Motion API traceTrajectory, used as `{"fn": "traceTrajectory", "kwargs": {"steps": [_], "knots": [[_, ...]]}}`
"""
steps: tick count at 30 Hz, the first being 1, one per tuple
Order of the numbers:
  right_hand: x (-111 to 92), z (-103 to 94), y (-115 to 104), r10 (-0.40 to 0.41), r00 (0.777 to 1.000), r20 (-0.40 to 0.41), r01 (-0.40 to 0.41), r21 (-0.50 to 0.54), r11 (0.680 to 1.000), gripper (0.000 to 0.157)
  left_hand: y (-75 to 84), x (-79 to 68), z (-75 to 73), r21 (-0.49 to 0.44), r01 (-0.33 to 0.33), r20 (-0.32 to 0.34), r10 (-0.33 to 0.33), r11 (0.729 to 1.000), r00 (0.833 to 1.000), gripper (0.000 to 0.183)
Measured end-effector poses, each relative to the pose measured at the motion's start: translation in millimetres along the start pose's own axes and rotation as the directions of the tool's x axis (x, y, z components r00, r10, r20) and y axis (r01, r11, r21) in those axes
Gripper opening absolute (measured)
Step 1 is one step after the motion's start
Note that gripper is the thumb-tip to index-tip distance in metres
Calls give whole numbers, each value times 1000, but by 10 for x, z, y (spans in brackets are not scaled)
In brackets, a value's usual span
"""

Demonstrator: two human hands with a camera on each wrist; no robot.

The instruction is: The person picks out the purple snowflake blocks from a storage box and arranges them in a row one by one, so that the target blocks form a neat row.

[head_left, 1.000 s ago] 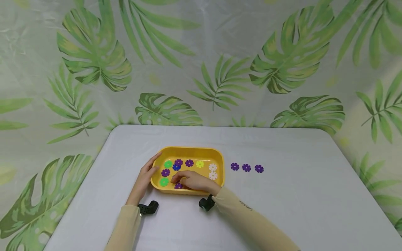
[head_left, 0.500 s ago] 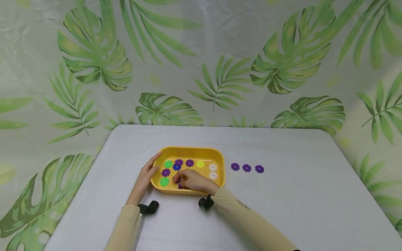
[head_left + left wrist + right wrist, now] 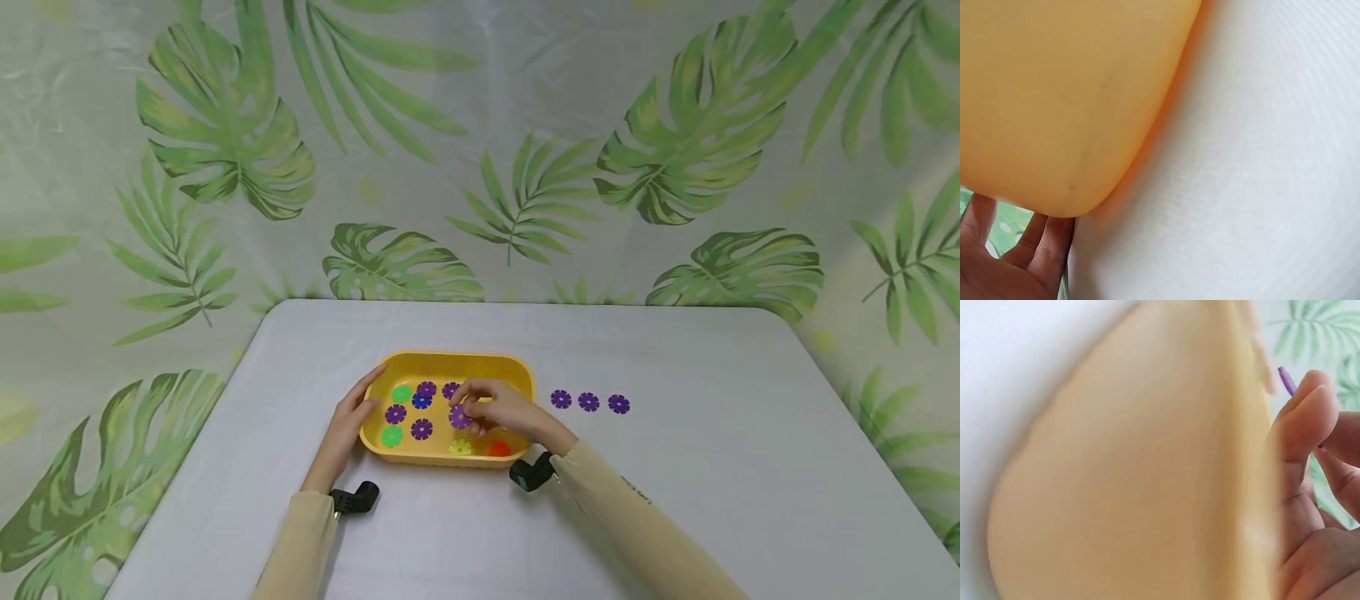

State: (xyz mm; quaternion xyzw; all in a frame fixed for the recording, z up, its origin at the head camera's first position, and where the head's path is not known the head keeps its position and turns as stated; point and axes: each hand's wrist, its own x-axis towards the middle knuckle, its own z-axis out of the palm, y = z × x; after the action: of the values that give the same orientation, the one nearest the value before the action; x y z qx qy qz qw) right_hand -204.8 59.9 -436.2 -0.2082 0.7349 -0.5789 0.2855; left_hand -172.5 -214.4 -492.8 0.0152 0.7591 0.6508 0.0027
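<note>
A yellow tray (image 3: 420, 364) holds several flat, notched plastic discs, snowflake-shaped building pieces. My left hand (image 3: 351, 417) holds its left end, thumb over the rim and fingers along the outside; the left wrist view has fingers (image 3: 1050, 250) against the tray's wall (image 3: 1079, 112). Above the tray's right half, my right hand (image 3: 504, 410) pinches a purple snowflake disc (image 3: 459, 417) between thumb and fingers. In the right wrist view that purple disc (image 3: 1286, 381) shows edge-on beyond the thumb tip (image 3: 1310, 415). The white discs at the tray's right are hidden behind the right hand.
Inside the tray lie a purple disc (image 3: 422, 429), a green disc (image 3: 392, 436), a blue disc (image 3: 422, 401), a yellow disc (image 3: 461, 447) and a red disc (image 3: 499, 449). Right of it, three purple discs, one in the middle (image 3: 588, 402), form a row on the white table (image 3: 712, 467).
My right hand has risen from the tray's front and moved right, carrying a purple disc. Yellow and red discs at the front now show. The left hand stays on the tray.
</note>
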Motion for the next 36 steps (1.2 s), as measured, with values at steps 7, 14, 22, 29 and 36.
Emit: {"fn": "traceTrajectory", "kwargs": {"steps": [7, 14, 22, 29, 36], "knots": [[-266, -436, -26, -41, 996, -77, 42, 8, 999, 25, -1, -4, -1, -13, 11, -2, -11, 1000, 1000, 47], [-644, -962, 194, 42, 970, -239, -35, 34, 999, 29, 6, 0, 2, -17, 19, -2, -19, 1000, 1000, 47], [-1187, -1524, 619, 60, 926, -372, -35, 74, 997, 35, 241, -80, 23, -49, 44, 16, -43, 998, 999, 49], [-1437, -1780, 878, 121, 875, -468, -107, 56, 993, 37, 181, -62, 13, -31, 41, 12, -41, 999, 999, 48], [-1431, -1829, 1017, 138, 843, -521, -169, -12, 986, 31, 19, 5, -12, 2, 25, 6, -25, 1000, 1000, 47]]}}
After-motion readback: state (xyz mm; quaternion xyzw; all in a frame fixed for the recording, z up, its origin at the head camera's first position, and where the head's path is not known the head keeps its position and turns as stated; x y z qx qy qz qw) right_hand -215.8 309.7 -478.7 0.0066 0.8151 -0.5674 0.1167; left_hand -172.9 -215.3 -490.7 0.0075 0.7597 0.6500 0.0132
